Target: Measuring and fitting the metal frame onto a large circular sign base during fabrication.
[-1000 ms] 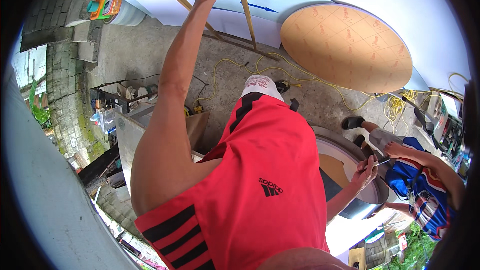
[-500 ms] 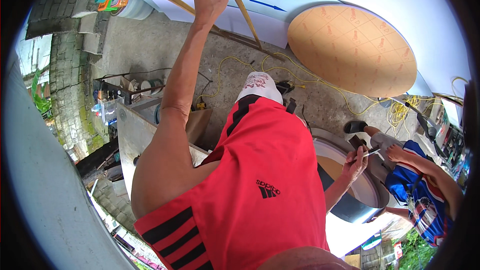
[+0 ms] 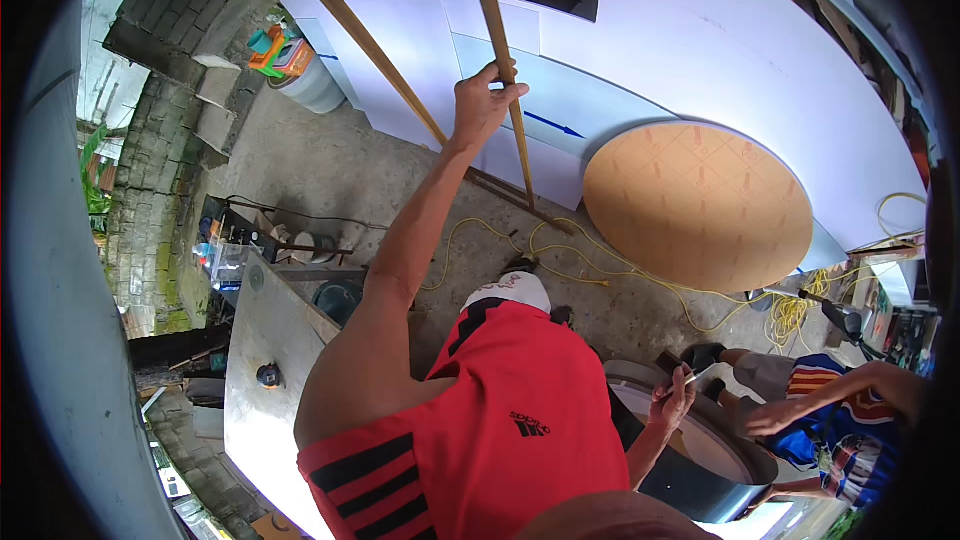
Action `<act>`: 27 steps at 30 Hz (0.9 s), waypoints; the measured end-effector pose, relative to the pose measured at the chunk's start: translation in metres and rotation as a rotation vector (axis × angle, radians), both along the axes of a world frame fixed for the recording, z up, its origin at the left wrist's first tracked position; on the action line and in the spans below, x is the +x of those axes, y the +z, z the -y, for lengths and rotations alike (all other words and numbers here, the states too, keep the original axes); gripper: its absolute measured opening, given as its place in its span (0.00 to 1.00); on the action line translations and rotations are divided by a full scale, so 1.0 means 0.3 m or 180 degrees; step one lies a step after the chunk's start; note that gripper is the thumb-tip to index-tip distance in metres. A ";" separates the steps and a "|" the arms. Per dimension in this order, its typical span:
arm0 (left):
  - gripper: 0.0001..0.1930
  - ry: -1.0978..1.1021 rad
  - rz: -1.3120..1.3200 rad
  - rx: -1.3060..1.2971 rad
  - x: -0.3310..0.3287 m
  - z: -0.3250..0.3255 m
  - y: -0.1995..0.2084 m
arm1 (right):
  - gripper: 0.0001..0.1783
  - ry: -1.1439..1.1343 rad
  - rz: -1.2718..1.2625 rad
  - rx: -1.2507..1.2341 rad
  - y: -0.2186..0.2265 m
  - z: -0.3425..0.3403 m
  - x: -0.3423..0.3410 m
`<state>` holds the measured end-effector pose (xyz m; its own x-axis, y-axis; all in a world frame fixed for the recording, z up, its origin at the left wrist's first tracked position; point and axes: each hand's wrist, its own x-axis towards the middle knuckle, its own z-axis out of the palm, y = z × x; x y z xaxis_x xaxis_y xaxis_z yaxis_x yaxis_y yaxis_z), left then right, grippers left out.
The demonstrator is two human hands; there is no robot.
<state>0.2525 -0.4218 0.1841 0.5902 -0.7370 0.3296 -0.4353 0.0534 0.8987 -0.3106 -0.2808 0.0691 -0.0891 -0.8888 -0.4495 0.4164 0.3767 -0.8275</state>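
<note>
My left hand [image 3: 482, 112], its arm stretched forward, is closed around a narrow wooden strip [image 3: 497, 28]. The strip stands slanted, its lower end near the floor and its upper end close to the top of the white panels [image 3: 690, 50]. A second wooden strip [image 3: 375, 62] leans against the same panels, to the left. My right hand [image 3: 674, 406], low at my right side, holds a slim stick with a white part [image 3: 704, 372]; its exact kind is unclear. A small dark brown block [image 3: 668, 362] shows at those fingers. Beside this hand is a large dark-walled ring [image 3: 712, 496].
A brown-faced round disc [image 3: 700, 202] leans on the panels. Yellow cord [image 3: 470, 225] runs over the concrete floor to a coil [image 3: 790, 322]. A co-worker [image 3: 835, 410] bends at the right, one hand by the ring. A worktable [image 3: 262, 315] stands left, bearing a small dark object [image 3: 268, 375].
The view has tilted, so the panels' top edge and a shelf behind now show. My left hand still grips the strip. The co-worker's arm has shifted, and my right hand appears lower.
</note>
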 end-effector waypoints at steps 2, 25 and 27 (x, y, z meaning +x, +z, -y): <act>0.18 -0.0056 0.0282 0.0202 0.020 0.011 -0.011 | 0.10 0.0028 -0.0166 0.0084 0.001 0.005 0.057; 0.13 -0.1352 -0.0077 -0.0313 0.124 -0.017 -0.068 | 0.13 0.0507 0.0997 -0.0124 0.058 0.119 0.708; 0.14 -0.1378 -0.0129 -0.0305 0.130 -0.019 -0.072 | 0.14 0.0495 0.0994 -0.0087 0.050 0.102 0.716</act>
